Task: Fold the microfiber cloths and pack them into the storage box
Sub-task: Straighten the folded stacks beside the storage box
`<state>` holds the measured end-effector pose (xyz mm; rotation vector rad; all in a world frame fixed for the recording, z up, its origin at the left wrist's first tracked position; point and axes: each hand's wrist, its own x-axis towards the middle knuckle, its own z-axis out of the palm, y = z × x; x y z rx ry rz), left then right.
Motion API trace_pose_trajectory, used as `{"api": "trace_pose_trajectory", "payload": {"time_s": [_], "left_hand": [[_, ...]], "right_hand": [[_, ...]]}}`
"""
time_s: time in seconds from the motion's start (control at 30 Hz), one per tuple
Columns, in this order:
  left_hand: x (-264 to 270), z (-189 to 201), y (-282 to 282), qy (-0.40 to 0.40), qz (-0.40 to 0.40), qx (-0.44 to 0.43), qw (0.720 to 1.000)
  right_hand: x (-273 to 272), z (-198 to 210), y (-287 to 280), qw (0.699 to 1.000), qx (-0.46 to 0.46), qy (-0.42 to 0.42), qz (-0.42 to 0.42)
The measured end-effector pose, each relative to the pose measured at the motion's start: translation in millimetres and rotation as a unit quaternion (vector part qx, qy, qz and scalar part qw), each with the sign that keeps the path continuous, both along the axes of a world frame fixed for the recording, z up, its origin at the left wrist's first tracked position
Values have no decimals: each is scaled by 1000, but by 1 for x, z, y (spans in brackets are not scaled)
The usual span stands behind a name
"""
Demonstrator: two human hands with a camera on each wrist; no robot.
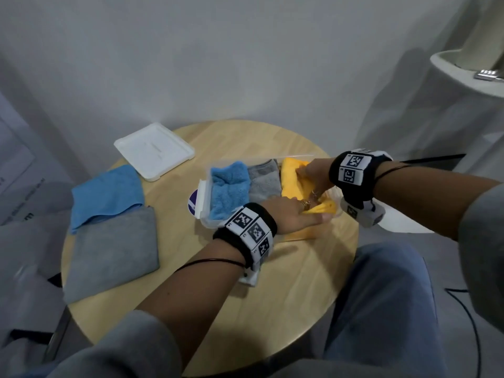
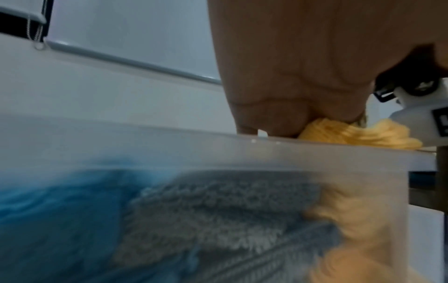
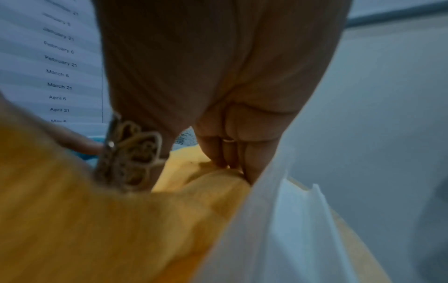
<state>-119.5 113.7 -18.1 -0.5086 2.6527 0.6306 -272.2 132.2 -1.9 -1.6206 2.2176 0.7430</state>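
A clear storage box [image 1: 203,203] stands mid-table and holds a folded blue cloth [image 1: 230,188], a grey cloth [image 1: 263,181] and a yellow cloth [image 1: 291,178] side by side. Both hands are at the yellow cloth at the box's right end. My left hand [image 1: 300,211] reaches over the near rim, its ringed fingers pushing the cloth's bunched corner [image 2: 358,134] down while the thumb lies outside the wall. My right hand [image 1: 313,175] presses its straight fingers [image 3: 230,155] down between the yellow cloth [image 3: 121,220] and the box's end wall [image 3: 278,220].
The white lid [image 1: 154,151] lies at the table's back left. A flat blue cloth [image 1: 106,195] and a grey cloth [image 1: 114,252] lie on the left of the round wooden table [image 1: 286,296]. My knee in jeans [image 1: 381,296] is at the front right.
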Motion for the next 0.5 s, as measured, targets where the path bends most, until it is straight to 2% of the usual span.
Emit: {"api": "trace_pose_trajectory", "payload": {"time_s": [0.2, 0.33, 0.4, 0.5], "left_hand": [[-22, -2, -2, -78, -26, 9, 997], [-26, -12, -4, -99, -65, -32, 992], [-21, -15, -4, -66, -75, -72, 992], [-11, -22, 3, 53, -95, -153, 982]], "right_hand": [[-10, -10, -22, 991, 86, 55, 86], [-14, -14, -30, 974, 124, 106, 156], [-16, -12, -25, 965, 134, 124, 187], [-8, -6, -18, 982, 97, 86, 135]]}}
